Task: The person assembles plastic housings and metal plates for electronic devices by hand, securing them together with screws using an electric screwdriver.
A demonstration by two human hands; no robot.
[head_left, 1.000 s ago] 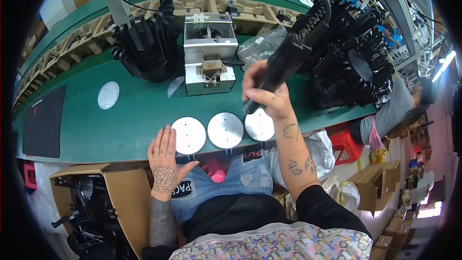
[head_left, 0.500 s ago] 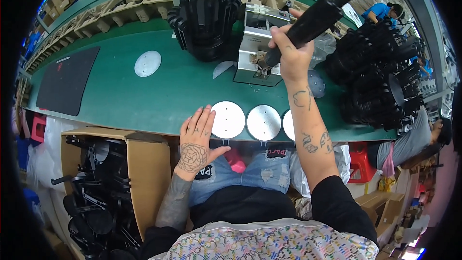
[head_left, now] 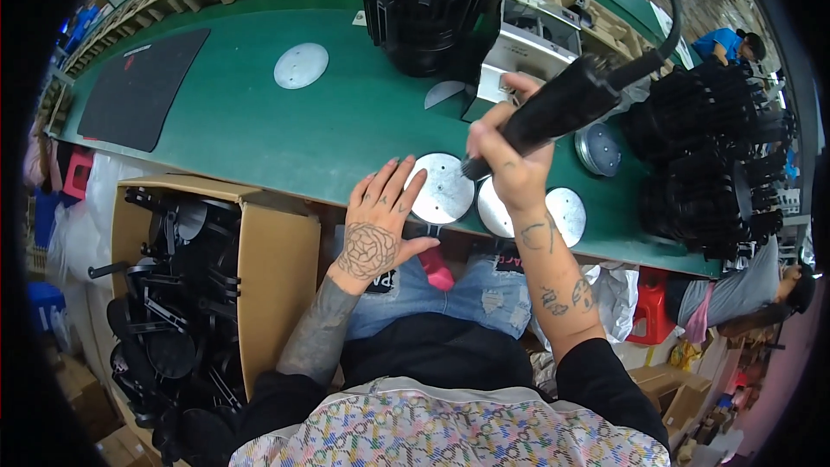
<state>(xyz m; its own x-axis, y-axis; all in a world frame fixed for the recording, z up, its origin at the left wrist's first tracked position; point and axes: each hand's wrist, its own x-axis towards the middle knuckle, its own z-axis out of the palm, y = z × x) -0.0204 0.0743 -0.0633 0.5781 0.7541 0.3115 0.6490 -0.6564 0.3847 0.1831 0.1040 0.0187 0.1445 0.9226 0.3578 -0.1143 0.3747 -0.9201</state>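
Observation:
My right hand (head_left: 516,160) grips a black electric screwdriver (head_left: 566,104), its cord trailing up and to the right. The tool's tip hangs beside the right edge of a round silver plate (head_left: 443,195) with small holes; contact cannot be made out. Against that plate's left edge lies my left hand (head_left: 373,238), fingers stretched and thumb spread toward the table's front edge. A second round plate (head_left: 494,209) is partly covered by my right hand. Farther right sits a third round plate (head_left: 566,218). Behind my right hand stands a metal box-shaped device (head_left: 527,50).
Black parts fill a cluster (head_left: 428,26) at the back and stacks (head_left: 709,130) at the right. A loose disc (head_left: 301,66), dark mat (head_left: 143,88) and small disc stack (head_left: 598,150) lie on the green table. A cardboard box (head_left: 278,285) of black parts stands at left.
My right hand has drawn the screwdriver back from the metal device toward the plate by my left hand. My left hand stays at that plate's edge. The view has shifted.

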